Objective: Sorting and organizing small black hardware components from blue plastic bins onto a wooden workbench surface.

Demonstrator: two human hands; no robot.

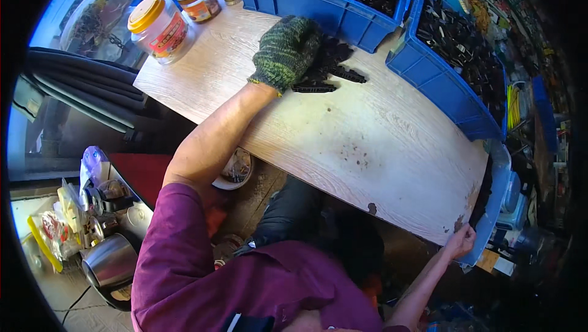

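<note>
My left hand [286, 50], in a dark green and black knitted glove, rests at a small pile of black plastic parts [331, 63] on the pale wood-look table [245, 56]. Its fingers are turned away, so I cannot see whether they grip any of the parts. Two slatted black strips [315, 88] lie just beside the glove. Bare and far to the right, my right hand [460, 243] is at the table's near right corner, beside a light blue bin [499, 191]. Its fingers are curled together, and whatever is in them is too small to make out.
Two blue crates, one at the back [294, 1] and another at the right [441, 81], are heaped with black parts. Plastic jars with orange lids [158, 29] stand at the far left. A steel kettle [113, 261] is at the lower left, and a white bucket [236, 170] sits below the table.
</note>
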